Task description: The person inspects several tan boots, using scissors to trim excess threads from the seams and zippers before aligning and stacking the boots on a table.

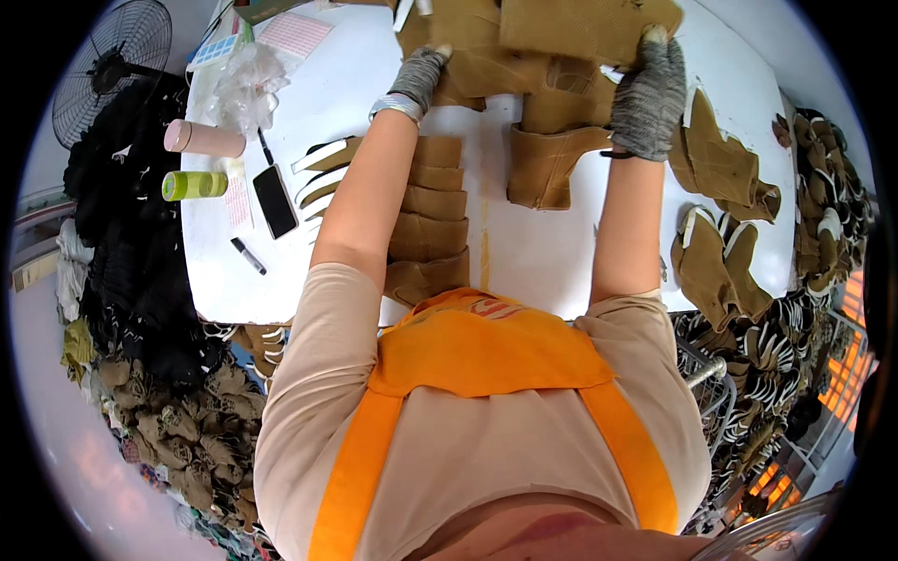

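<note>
- Brown suede-like piece (pixel 589 30): far middle of the table (pixel 533 271).
- Right hand (pixel 647 105): gloved, gripping its right edge.
- Left hand (pixel 418 77): gloved, on brown material leftward; grip cannot be told.
- Handling: best kept level, edges unfolded, clear of the nearer boot-shaped piece (pixel 547 168).
- Markings: apron (pixel 496 360) lettering, foreshortened; far-left printed sheet (pixel 296 34), illegible.

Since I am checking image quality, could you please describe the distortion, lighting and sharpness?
Head view: fisheye distortion bows the edges of the white table, and black fills the corners; head view: the table is bright, while the black heap loses detail; head view: the left hand and right hand look reasonably clear, though the top edge crops the brown material.
</note>
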A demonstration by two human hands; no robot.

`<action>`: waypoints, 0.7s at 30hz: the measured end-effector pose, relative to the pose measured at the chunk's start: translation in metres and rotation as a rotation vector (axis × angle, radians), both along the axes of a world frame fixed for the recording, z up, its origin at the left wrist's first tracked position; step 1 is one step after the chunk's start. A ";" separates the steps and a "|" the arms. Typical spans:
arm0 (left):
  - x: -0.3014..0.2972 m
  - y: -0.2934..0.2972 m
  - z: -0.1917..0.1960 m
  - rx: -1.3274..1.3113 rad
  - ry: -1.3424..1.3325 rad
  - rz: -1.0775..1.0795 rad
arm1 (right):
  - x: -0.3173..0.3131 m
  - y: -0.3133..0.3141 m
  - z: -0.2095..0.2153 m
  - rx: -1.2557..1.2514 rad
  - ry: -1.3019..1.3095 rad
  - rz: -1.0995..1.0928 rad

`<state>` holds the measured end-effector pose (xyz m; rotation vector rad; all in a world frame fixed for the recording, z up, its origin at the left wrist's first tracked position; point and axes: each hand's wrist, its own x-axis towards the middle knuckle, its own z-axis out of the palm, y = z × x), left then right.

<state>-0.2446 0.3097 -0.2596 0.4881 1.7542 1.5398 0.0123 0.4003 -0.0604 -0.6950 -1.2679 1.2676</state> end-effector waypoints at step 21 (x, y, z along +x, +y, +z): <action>0.127 -0.153 0.182 0.695 -0.036 -0.019 | 0.043 -0.154 0.002 0.321 -0.243 0.180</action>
